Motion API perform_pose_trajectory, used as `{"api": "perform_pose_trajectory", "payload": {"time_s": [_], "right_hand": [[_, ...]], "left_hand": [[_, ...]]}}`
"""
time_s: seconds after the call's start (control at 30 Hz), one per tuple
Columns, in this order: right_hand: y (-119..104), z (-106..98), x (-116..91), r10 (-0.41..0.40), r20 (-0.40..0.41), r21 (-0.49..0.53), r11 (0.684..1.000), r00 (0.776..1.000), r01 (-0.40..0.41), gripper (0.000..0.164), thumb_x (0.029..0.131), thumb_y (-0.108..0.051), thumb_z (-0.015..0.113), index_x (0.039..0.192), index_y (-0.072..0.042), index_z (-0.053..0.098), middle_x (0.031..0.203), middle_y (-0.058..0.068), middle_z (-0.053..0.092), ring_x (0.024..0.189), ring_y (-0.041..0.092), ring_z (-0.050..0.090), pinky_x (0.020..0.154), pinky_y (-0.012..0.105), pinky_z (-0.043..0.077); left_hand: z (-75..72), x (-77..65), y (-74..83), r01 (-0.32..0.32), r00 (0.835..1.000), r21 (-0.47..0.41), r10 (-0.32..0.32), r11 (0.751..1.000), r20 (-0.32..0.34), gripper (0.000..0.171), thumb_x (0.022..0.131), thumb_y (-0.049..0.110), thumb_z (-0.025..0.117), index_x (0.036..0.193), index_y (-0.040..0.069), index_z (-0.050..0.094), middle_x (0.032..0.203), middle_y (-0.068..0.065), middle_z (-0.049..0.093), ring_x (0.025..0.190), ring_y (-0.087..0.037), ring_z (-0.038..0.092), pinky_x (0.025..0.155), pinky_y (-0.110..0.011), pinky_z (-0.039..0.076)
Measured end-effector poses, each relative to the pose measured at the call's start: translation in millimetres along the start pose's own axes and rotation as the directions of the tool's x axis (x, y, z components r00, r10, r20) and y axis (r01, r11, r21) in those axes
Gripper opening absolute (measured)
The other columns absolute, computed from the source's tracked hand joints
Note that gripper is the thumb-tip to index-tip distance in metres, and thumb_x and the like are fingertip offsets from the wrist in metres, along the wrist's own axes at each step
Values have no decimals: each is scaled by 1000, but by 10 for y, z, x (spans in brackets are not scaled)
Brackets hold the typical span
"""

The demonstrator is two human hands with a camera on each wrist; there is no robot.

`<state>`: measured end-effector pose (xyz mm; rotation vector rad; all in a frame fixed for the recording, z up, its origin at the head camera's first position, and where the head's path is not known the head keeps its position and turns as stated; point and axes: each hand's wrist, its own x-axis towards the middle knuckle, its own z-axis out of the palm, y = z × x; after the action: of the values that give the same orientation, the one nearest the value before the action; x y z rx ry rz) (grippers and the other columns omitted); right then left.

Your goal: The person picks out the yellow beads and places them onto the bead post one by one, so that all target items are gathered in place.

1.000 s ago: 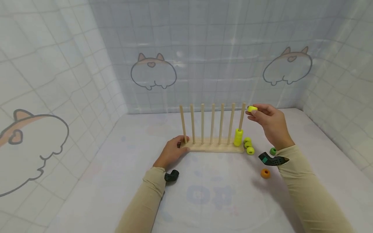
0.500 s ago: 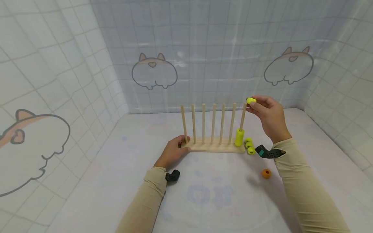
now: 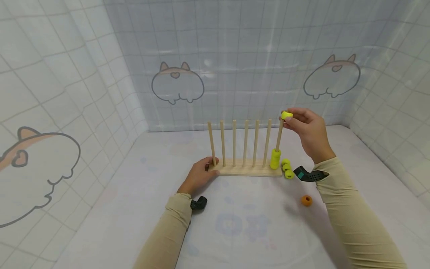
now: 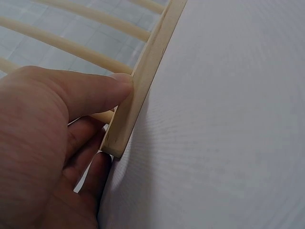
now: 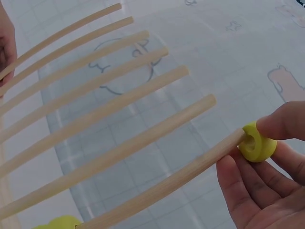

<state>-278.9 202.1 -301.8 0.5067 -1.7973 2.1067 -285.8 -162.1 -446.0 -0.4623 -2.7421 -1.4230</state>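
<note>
A wooden rack with several upright pegs stands on the table. My left hand grips the left end of its base, thumb on the front edge in the left wrist view. Between thumb and fingers, my right hand pinches a yellow bead at the top of the rightmost peg. In the right wrist view the hole of the held bead meets the peg's tip. Stacked yellow beads sit at the bottom of that same peg.
Loose yellow beads lie beside the rack's right end. Nearer to me on the right is an orange bead. A tiled-pattern sheet rises behind the rack and along both sides.
My right hand has risen and moved slightly left, bringing the yellow bead from beside the rightmost peg to its tip. The left hand stays on the base.
</note>
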Motion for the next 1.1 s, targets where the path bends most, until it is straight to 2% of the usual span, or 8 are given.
{"api": "perform_pose_trajectory", "payload": {"time_s": [0.37,0.6,0.8,0.9,1.1], "right_hand": [[-47,43,-4,-6,24,-130,991,1000,10,41,93,-6,72,129,7,59,119,13,66,105,21,63,87,24,54],[-45,49,0,-1,23,-230,973,1000,7,38,93,-6,70,129,4,61,122,13,64,108,21,62,88,22,52],[-43,41,-15,2,43,-346,938,999,13,35,94,-12,71,126,0,64,126,9,64,111,19,61,92,21,49],[-36,35,-21,8,48,-362,932,999,10,35,95,-13,70,126,-1,65,126,9,65,111,19,61,92,22,49],[-19,23,-34,28,56,-343,939,998,-7,35,95,-16,70,125,1,64,126,12,65,111,19,62,91,21,50]], "left_hand": [[-5,-12,2,0,1000,-12,0,1000,1,38,91,21,75,127,19,65,129,0,63,113,-21,60,100,-42,45],[-4,-17,17,2,1000,-9,-2,1000,0,38,91,20,74,128,19,65,130,-1,63,114,-22,60,100,-42,45],[-5,-10,10,-1,1000,-11,1,1000,-4,38,91,21,75,128,19,65,130,0,63,113,-21,61,100,-41,45],[-4,-10,6,-2,1000,-12,2,1000,-3,38,91,21,75,127,20,65,130,-1,63,114,-22,60,101,-42,45],[-6,-18,12,-4,1000,-10,4,1000,-2,38,91,21,74,128,19,65,129,-1,63,114,-22,60,101,-42,45]]}}
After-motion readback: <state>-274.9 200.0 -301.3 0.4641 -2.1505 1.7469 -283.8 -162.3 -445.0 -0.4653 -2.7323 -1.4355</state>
